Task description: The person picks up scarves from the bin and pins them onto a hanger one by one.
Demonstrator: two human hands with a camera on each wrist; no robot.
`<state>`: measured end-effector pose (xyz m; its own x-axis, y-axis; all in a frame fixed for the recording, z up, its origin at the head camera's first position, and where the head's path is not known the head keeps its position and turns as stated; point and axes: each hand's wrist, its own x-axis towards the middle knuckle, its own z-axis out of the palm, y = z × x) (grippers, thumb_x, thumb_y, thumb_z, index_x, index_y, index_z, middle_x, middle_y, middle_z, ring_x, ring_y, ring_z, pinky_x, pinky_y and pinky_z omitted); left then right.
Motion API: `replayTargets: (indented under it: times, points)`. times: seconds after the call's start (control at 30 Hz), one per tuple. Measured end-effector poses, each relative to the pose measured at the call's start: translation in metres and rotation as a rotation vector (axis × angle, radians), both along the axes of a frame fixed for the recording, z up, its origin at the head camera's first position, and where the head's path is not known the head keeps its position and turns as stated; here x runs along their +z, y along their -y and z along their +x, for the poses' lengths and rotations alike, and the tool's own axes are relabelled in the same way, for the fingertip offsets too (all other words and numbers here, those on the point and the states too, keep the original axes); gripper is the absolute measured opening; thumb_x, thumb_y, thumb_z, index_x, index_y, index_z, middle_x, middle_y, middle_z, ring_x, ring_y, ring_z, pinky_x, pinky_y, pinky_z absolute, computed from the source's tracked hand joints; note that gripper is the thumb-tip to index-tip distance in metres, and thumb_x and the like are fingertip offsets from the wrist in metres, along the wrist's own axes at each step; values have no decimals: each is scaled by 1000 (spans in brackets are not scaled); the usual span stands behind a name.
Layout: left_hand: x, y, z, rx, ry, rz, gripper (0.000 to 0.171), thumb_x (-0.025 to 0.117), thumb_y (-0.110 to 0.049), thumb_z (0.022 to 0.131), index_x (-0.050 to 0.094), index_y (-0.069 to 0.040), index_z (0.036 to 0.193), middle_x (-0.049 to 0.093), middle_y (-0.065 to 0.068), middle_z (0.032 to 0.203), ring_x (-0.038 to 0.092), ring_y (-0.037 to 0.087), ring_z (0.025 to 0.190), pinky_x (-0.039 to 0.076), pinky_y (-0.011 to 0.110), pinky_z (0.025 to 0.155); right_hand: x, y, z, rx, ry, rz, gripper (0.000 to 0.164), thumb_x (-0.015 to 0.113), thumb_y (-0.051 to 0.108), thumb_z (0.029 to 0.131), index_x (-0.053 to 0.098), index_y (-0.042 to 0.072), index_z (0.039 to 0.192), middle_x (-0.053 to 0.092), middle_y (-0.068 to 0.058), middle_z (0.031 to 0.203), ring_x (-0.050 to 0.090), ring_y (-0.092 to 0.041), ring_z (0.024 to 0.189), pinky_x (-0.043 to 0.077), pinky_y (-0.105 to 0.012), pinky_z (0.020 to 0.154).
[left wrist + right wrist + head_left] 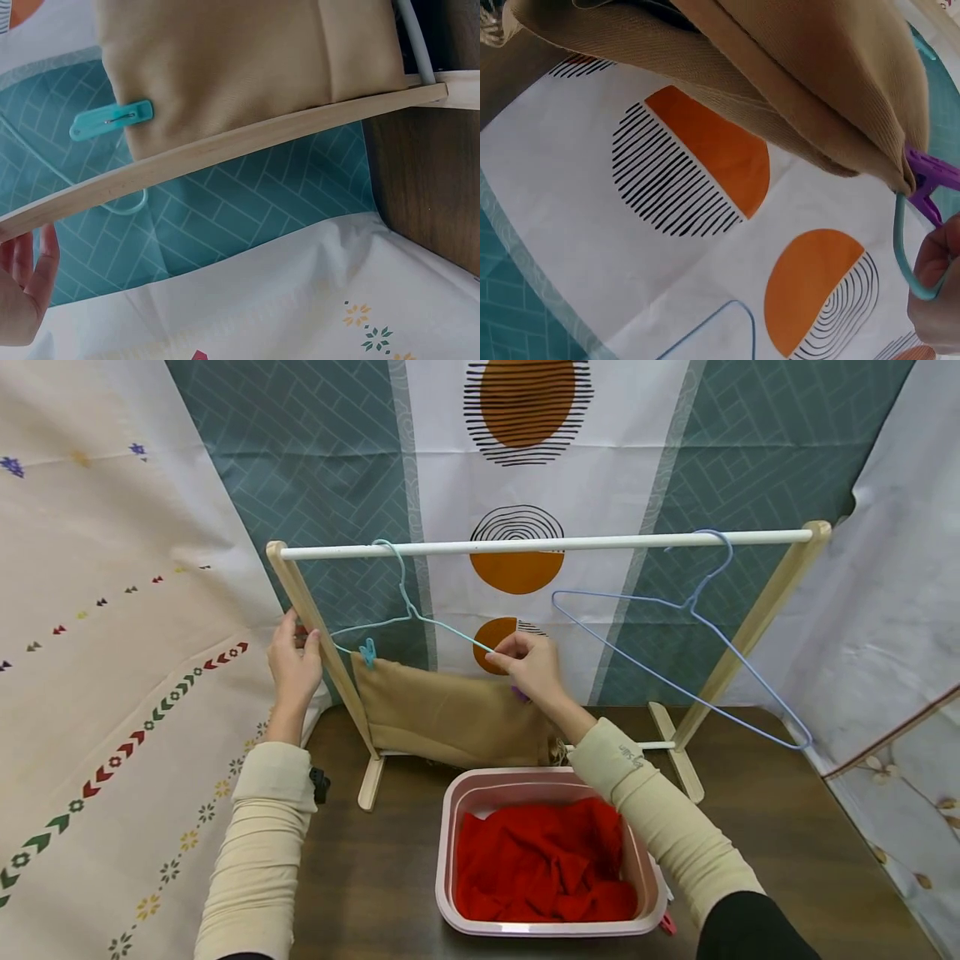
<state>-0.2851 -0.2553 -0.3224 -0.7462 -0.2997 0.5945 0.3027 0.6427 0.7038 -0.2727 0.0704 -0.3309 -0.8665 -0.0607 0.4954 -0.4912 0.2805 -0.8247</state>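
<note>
My right hand (pixel 534 670) pinches the right end of a mint-green clothes hanger (pixel 442 625) that hooks over the rack's white rail (pixel 540 545). A folded tan cloth (pixel 450 714) hangs from this hanger. A turquoise clothespin (pixel 112 120) clips its left corner, and a purple clothespin (pixel 931 180) clips the other end, just beside my right fingers. At the left, my left hand (pixel 294 667) holds the wooden post (pixel 322 647) of the clothes rack. Its thumb lies at the post's edge; some fingertips are hidden behind the wood.
A blue hanger (pixel 637 668) hangs bare at the rail's right. Below the rack, a pink basin (pixel 447 860) holds a red cloth (pixel 543 864). A small red object (pixel 667 924) lies beside the basin on the dark wooden table (pixel 360 877). Patterned curtains (pixel 315 460) stand behind.
</note>
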Motion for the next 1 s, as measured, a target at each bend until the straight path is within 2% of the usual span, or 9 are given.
replayTargets:
  times: [0.3,0.4,0.53,0.63,0.77,1.0]
  points:
    - [-1,1,-1,9,8,-9,37,49,-8,93,46,-3,130,53,23,108,57,30,90,44,29,69,0,1,12,76,150,-39,12,72,4,76,67,-2,84,63,-5,64,51,-16,49,40,-22,44]
    - [-1,0,-1,3,17,-5,38,48,-8,94,45,-4,131,52,23,110,56,31,93,45,33,71,0,1,16,84,178,-67,16,71,1,76,67,-3,90,64,-8,69,57,-19,56,46,-24,51]
    - [-1,0,0,-4,19,-8,38,48,-9,94,44,-5,132,51,23,112,56,31,95,46,38,73,-1,-2,21,101,198,-93,20,70,-3,75,66,-6,95,64,-19,84,60,-21,70,50,-25,65]
    - [-1,0,0,-2,13,-13,38,48,-10,94,45,-5,132,51,23,110,56,32,95,46,39,72,-2,-5,26,121,214,-84,20,69,-4,75,66,-6,95,63,-21,88,61,-22,74,50,-25,69]
    - [-1,0,0,3,1,-20,38,48,-9,94,45,-4,131,52,23,109,56,32,93,44,36,72,-3,-10,36,134,220,-53,23,70,-3,74,66,-4,97,62,-15,87,62,-25,77,51,-28,70]
    - [-1,-1,-1,12,1,-14,37,49,-9,93,47,-5,130,53,22,108,56,30,91,45,31,69,-6,-23,52,127,167,15,29,71,0,74,66,-1,102,59,-12,101,53,-32,93,48,-34,72]
